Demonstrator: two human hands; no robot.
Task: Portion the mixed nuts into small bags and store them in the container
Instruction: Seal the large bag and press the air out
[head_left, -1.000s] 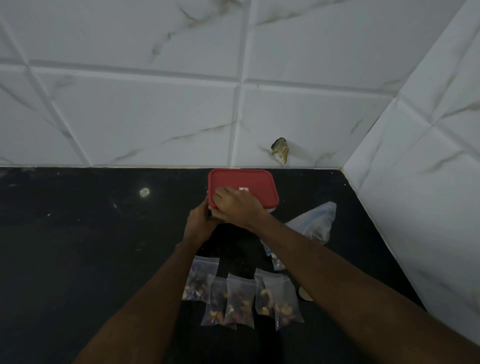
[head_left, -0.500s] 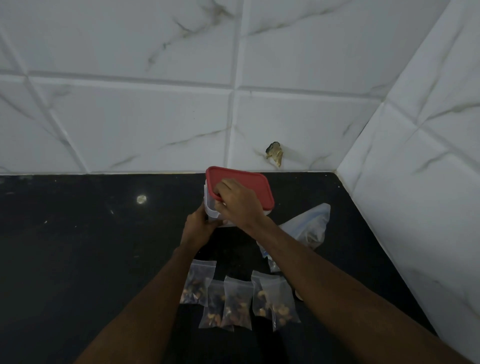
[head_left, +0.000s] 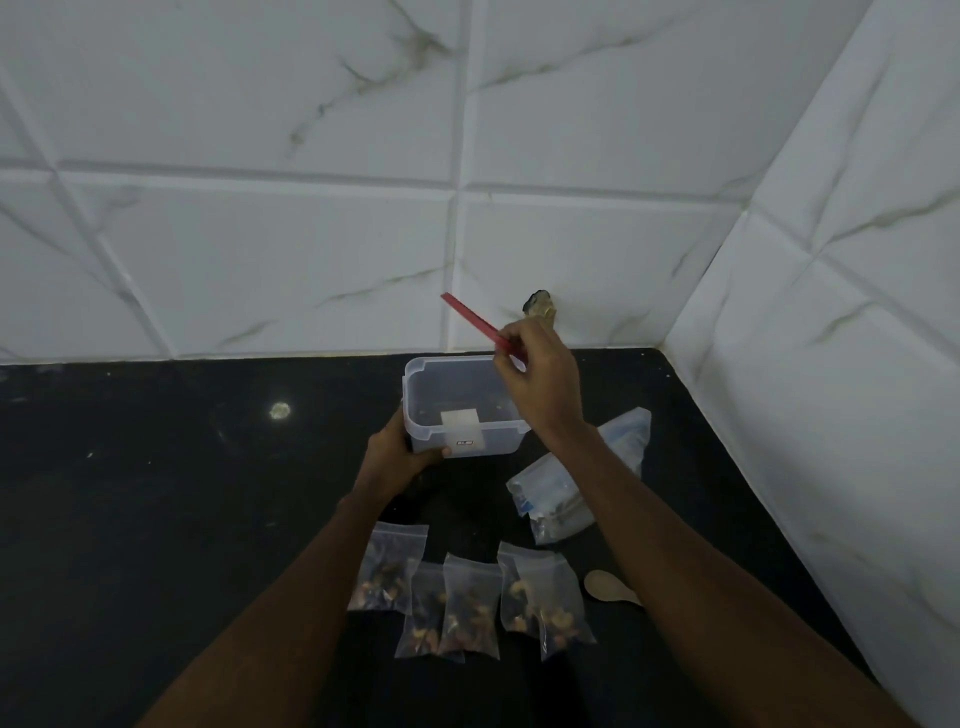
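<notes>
On the black counter (head_left: 156, 519) by tiled walls (head_left: 260, 234), the left hand (head_left: 400, 457) grips the open container (head_left: 415, 376) while the right hand (head_left: 545, 379) pinches its red lid (head_left: 470, 319) by one edge above it, a thin hold that may slip; the filled small bags (head_left: 467, 603) lie nearer.

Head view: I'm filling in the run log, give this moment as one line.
lid: off, pinched by right hand | left hand: grips container | small bags: on counter, not stored
</notes>
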